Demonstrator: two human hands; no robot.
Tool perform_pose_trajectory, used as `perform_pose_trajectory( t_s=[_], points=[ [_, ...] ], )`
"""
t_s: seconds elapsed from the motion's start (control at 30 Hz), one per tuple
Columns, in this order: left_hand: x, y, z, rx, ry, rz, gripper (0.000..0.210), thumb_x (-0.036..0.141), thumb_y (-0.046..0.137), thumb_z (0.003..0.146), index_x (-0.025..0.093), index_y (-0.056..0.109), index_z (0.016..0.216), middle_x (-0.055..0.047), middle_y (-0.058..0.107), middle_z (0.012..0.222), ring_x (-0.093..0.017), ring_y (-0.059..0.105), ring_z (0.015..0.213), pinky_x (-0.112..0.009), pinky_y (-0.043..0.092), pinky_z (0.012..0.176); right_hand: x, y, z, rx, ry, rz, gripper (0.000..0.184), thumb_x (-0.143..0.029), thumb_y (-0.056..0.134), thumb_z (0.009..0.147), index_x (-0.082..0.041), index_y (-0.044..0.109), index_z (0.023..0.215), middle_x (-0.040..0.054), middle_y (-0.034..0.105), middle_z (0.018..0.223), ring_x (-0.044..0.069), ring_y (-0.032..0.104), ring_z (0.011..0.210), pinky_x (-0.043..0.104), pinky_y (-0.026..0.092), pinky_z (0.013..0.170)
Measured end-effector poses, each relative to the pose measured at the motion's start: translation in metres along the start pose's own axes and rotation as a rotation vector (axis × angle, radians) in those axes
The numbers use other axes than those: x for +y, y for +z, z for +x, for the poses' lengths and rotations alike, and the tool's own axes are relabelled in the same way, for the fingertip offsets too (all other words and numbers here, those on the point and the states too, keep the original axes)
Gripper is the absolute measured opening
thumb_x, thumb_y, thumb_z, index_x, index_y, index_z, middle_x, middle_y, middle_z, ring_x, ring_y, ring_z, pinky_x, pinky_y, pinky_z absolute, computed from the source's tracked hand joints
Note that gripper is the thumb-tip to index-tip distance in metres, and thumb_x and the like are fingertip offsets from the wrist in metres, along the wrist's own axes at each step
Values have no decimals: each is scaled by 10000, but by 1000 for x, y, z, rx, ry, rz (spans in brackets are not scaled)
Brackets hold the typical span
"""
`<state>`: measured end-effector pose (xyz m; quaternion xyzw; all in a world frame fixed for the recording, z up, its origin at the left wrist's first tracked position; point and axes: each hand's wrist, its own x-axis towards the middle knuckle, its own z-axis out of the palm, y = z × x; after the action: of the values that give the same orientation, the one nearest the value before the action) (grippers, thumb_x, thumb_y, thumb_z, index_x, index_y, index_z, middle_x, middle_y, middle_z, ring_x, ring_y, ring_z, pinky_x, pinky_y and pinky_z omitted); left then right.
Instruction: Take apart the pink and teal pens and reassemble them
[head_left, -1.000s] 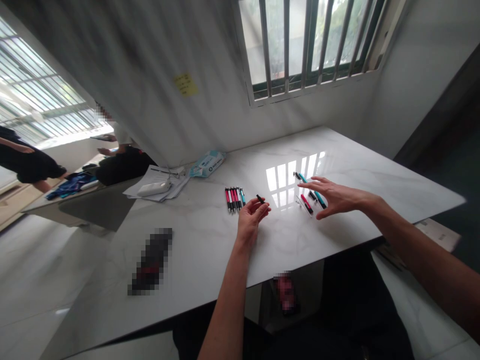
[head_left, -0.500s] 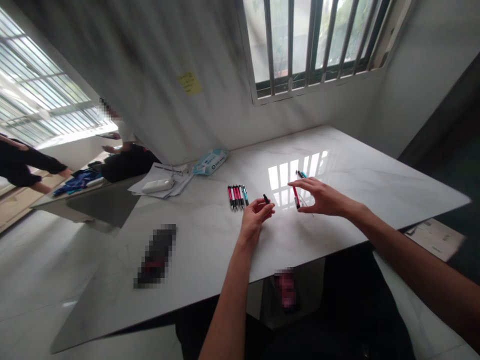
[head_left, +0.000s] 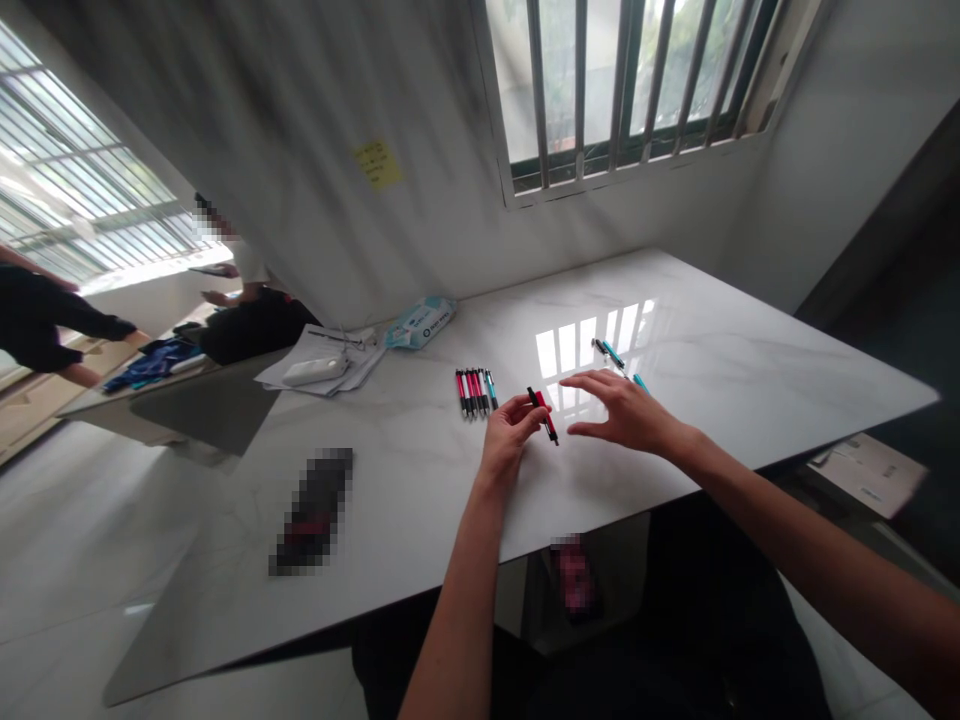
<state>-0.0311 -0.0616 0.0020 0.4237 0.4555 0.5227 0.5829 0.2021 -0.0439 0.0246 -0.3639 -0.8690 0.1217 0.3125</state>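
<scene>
My left hand (head_left: 508, 438) pinches a red pen (head_left: 549, 420) with black ends, held tilted just above the table. My right hand (head_left: 630, 410) is to its right, apart from the pen, thumb and fingers spread with nothing between them. Left of my left hand lies a tidy row of several pens (head_left: 472, 393) in red, white and teal with dark grips. Beyond my right hand are a teal pen part (head_left: 613, 353) and a dark slim piece (head_left: 598, 346). Another teal piece (head_left: 640, 383) is partly hidden behind that hand.
A marbled white table (head_left: 750, 350) stands against the wall. A wet wipes pack (head_left: 421, 323) and papers (head_left: 300, 350) with a white device (head_left: 315, 371) lie at the back left. A blurred dark object (head_left: 311, 512) is at front left. Other people are at far left.
The red pen piece has passed from beside my right hand into my left hand, joining the black piece there. My right hand has shifted left and opened, uncovering the teal pieces.
</scene>
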Motion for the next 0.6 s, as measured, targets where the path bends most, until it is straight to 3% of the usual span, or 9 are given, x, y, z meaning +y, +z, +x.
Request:
perform_pose_trajectory(
  t_s=[0.1,0.27,0.6],
  points=[
    [0,0,0,23,4,1,437,409,942,646,187,759,974,-90,797,975,-187,715,856,-300,484,813,26,-5,-8,-44,120,-152,371,-448,729,912,-263,726,1234,94,755,1161,353,651,1138,542,561,961],
    [-1,0,1,10,14,-12,440,414,946,637,192,745,959,-76,796,957,-186,715,850,-306,489,821,51,2,-15,-112,215,-223,241,-408,689,924,-239,777,1071,74,778,949,314,670,957,464,557,832],
    [-4,-2,1,5,15,-3,420,420,930,670,203,744,977,-66,794,963,-168,704,858,-285,481,820,58,12,-17,-34,201,-136,140,-275,641,934,-232,766,887,54,782,900,276,680,891,398,535,808]
  ],
)
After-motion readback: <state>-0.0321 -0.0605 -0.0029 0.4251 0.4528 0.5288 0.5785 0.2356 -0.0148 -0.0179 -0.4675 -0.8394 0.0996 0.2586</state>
